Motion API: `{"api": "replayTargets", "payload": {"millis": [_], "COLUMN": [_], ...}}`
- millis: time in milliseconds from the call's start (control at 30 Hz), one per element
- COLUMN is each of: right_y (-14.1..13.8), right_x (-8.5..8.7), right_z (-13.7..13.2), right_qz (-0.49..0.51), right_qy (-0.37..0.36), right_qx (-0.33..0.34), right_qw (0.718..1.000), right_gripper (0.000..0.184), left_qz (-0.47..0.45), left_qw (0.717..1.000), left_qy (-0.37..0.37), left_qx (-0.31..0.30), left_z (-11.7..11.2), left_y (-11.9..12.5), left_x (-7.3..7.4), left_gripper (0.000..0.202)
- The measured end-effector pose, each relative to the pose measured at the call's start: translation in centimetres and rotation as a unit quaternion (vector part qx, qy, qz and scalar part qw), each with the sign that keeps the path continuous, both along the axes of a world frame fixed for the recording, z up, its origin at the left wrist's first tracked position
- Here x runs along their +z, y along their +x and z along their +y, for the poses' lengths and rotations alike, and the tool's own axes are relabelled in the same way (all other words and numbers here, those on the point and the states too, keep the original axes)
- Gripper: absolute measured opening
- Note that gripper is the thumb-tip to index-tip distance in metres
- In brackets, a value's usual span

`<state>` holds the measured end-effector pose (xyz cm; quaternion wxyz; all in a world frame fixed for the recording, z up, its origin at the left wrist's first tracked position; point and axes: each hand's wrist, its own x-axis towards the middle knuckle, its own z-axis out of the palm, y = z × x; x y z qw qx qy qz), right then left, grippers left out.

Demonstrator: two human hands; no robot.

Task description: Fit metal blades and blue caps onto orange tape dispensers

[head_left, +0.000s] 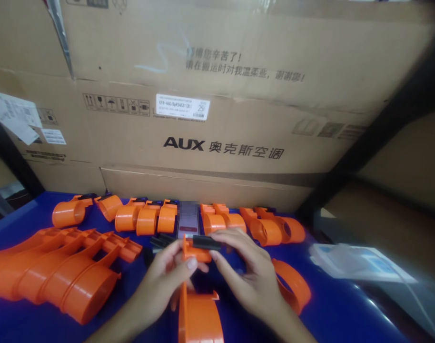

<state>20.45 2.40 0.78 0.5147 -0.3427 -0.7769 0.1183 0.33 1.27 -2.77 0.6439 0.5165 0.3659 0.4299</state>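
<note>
1. In front of me, low over the blue counter (335, 317), I hold one orange piece (201, 320); it looks part done, with a black strip (205, 242) lying along its head. I can't tell whether the strip is seated.
2. My left hand (169, 276) grips the head, thumb in front; my right hand (251, 276) pinches the strip's far end between thumb and fingers.
3. Several pieces in the back row, such as this upright one (167, 219), show dark parts at their heads, so I judge those finished; on others I can't tell.
4. The nested orange stack (56, 274) at my left shows no black parts, so it seems left to do. Loose dark strips (164, 241) lie beyond my left hand.
5. My piece is smooth, bright plastic: a narrow upright neck above a broad curved band with a small lip.
</note>
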Motion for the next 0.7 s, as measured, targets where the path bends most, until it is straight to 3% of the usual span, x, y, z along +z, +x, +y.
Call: {"api": "replayTargets", "payload": {"millis": [167,333,500,633,700], "right_y": [-0.3,-0.5,-0.4,0.2,0.4], "right_x": [-0.4,-0.5,-0.1,0.4,0.4], "right_z": [0.0,-0.4,-0.4,0.2,0.4], "right_qz": [-0.015,-0.027,-0.032,-0.017,-0.082], "right_qy": [0.008,-0.035,-0.058,-0.101,-0.140], "right_qx": [-0.015,-0.016,-0.004,-0.028,-0.040], "right_qw": [1.000,0.999,0.998,0.994,0.986], "right_gripper": [0.026,0.024,0.040,0.017,0.017], "left_qz": [-0.013,-0.028,-0.100,-0.149,-0.144], "left_qw": [1.000,0.999,0.994,0.985,0.985], "left_qy": [-0.011,-0.025,-0.041,-0.077,-0.084], "left_qx": [-0.005,-0.010,0.005,0.030,0.034], "left_z": [0.0,-0.1,0.1,1.1,1.5], "left_y": [-0.1,-0.1,0.2,-0.4,-0.7], "left_x": [0.1,0.0,0.5,0.4,0.2], "left_gripper": [0.046,0.049,0.035,0.032,0.034]}}
